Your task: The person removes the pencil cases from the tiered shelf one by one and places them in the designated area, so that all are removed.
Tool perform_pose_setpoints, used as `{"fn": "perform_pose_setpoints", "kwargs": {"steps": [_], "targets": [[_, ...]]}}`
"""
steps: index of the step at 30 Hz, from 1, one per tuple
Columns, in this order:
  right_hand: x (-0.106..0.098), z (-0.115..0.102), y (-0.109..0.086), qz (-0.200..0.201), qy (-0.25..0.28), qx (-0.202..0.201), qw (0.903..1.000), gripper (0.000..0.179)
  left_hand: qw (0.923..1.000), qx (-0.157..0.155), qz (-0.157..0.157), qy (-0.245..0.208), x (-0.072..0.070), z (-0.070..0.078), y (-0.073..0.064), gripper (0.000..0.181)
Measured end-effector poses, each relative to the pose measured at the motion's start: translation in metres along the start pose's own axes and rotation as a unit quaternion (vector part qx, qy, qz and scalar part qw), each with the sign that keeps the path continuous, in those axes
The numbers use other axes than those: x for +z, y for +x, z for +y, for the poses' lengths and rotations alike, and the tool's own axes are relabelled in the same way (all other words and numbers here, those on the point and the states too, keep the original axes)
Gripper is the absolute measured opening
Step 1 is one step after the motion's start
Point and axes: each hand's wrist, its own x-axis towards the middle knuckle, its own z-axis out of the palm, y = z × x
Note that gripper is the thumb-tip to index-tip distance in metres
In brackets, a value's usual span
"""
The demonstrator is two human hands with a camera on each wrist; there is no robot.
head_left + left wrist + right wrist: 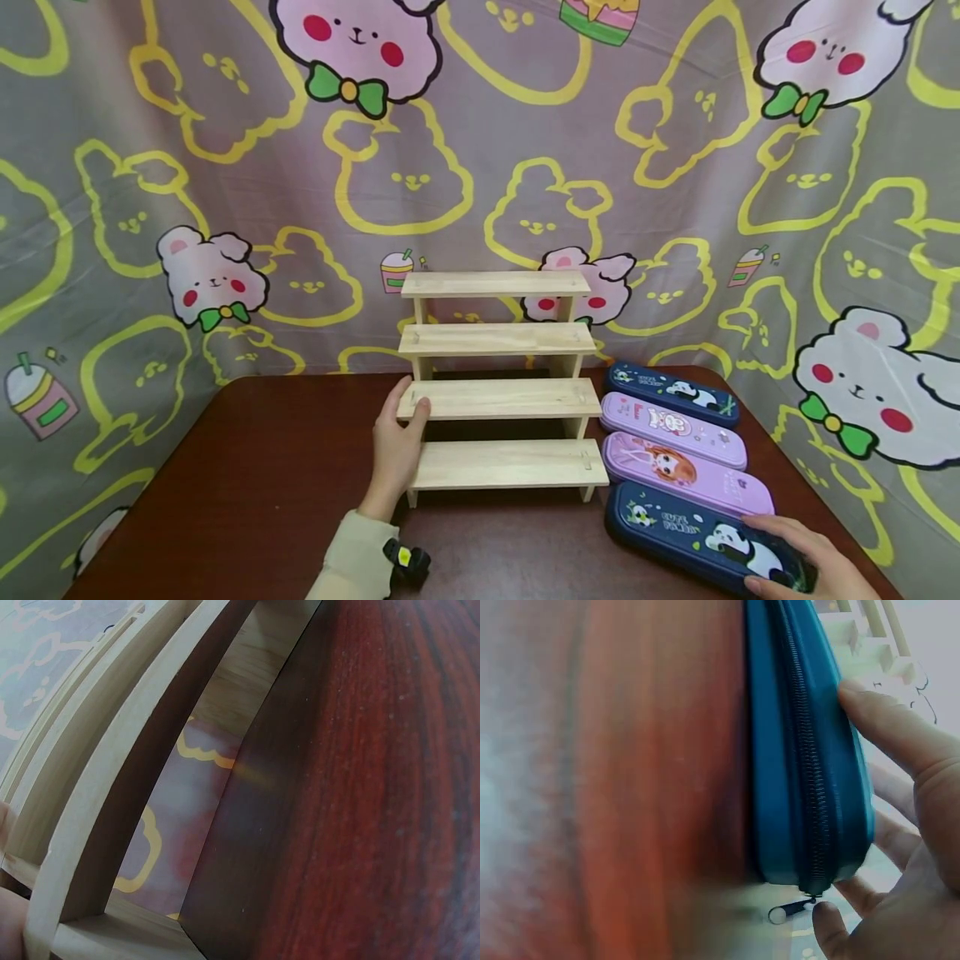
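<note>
A four-tier wooden display shelf stands on the dark red-brown table. My left hand grips the left end of its second step from the bottom, thumb on top of the board. In the left wrist view, only bits of that hand show beside the wooden boards. At the lower right, my right hand holds the right end of a navy pencil case with a panda print, fingers and thumb across its width. Its zipper and pull tab show in the right wrist view.
Behind the navy case lie a pink-purple pencil case with a girl print, a lilac one with a rabbit, and another navy panda case. A patterned cloth hangs behind the table and along its sides.
</note>
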Motion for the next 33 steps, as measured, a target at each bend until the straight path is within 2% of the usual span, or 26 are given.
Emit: {"fn": "perform_pose_setpoints", "kwargs": {"steps": [4, 8, 15, 24, 26, 31, 33], "targets": [[-0.004, -0.006, -0.001, 0.017, 0.027, 0.039, 0.9987, 0.076, 1.0, -0.001, 0.003, -0.001, 0.0, 0.0, 0.0, 0.051], [-0.006, -0.013, -0.003, 0.046, 0.045, 0.049, 0.9967, 0.082, 1.0, -0.004, 0.001, -0.001, 0.0, 0.001, 0.0, 0.051], [-0.006, -0.03, -0.004, 0.128, 0.001, 0.015, 0.9917, 0.078, 1.0, -0.006, 0.004, -0.002, 0.0, 0.002, -0.001, 0.051], [-0.001, -0.06, 0.004, 0.138, 0.022, -0.012, 0.9901, 0.072, 0.9999, -0.011, 0.003, -0.001, 0.0, 0.0, 0.0, 0.051], [0.0, -0.067, 0.007, 0.147, 0.018, -0.024, 0.9887, 0.07, 1.0, -0.007, 0.004, -0.001, 0.001, -0.011, 0.003, 0.051], [0.006, -0.083, 0.018, 0.187, 0.032, -0.077, 0.9787, 0.058, 1.0, -0.002, 0.005, -0.004, 0.001, -0.009, 0.002, 0.051], [0.007, -0.088, 0.022, 0.203, 0.036, -0.096, 0.9738, 0.054, 1.0, -0.006, 0.004, -0.005, 0.001, 0.003, -0.001, 0.05]]}}
